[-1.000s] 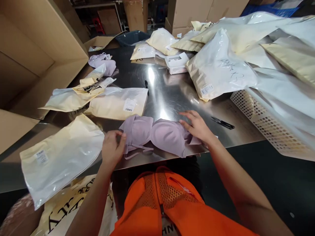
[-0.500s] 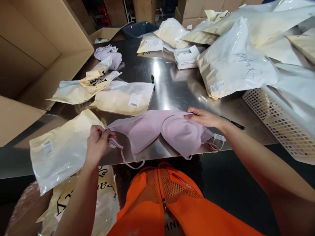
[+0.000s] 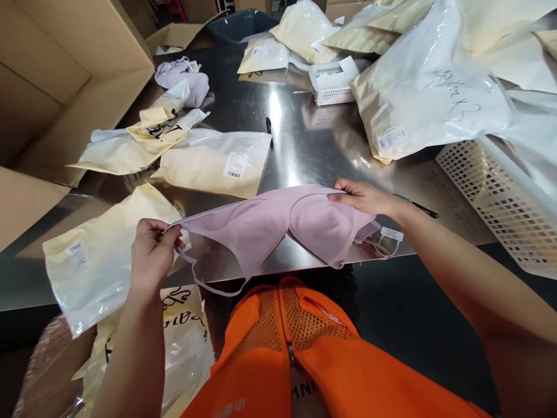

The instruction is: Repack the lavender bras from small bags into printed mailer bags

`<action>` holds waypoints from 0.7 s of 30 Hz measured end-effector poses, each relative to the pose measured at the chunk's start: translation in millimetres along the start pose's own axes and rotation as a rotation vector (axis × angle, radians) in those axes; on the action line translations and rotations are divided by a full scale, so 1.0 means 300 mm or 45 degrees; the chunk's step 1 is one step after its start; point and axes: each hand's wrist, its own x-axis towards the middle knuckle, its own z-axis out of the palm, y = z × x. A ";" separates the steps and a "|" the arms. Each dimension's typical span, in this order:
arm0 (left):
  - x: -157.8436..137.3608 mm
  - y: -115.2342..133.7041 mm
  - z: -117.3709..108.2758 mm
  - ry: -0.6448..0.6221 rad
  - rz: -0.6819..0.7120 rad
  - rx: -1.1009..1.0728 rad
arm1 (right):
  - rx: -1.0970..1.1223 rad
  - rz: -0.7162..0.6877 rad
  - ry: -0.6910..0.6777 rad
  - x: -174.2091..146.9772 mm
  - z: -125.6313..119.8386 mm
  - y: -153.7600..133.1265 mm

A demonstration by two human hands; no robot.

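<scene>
A pale lilac bra (image 3: 261,223) is stretched sideways over the front edge of the metal table (image 3: 313,157), its cups toward me. My left hand (image 3: 152,249) pinches the end of its band, and a thin strap loops down below that hand. With thumb and fingers, my right hand (image 3: 359,196) grips the upper edge beside the other cup. A white tag (image 3: 391,234) on a cord hangs by the bra's right end. Just left of and under my left hand lies a plastic bag (image 3: 100,255) with a barcode label.
Another labelled bag (image 3: 217,162) and a lilac garment (image 3: 185,81) lie beyond, near an open carton (image 3: 100,69). A big filled bag (image 3: 426,93) rests by a white basket (image 3: 491,191) at right. Pens (image 3: 415,205) and a small white basket (image 3: 333,84) are on the table.
My left hand has moved left, drawing the bra's band out straighter and tauter. My right hand keeps its hold on the upper edge. The view has tipped slightly downward.
</scene>
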 end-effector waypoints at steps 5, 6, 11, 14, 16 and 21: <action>0.004 -0.003 -0.018 0.007 0.020 0.156 | -0.015 0.025 0.004 -0.008 -0.002 0.024; 0.000 0.002 -0.014 0.044 0.082 0.265 | -0.035 0.021 0.044 -0.011 0.003 0.026; -0.082 0.047 0.123 0.147 0.913 0.812 | -0.408 -0.242 0.559 -0.028 0.098 -0.070; -0.180 0.062 0.265 -0.136 1.232 0.877 | -0.587 -0.387 0.608 -0.034 0.197 -0.180; -0.243 0.054 0.339 -0.323 1.297 0.935 | -0.650 -0.526 0.467 -0.034 0.262 -0.228; -0.325 -0.004 0.376 -0.408 1.281 0.971 | -0.700 -0.571 0.234 -0.021 0.359 -0.213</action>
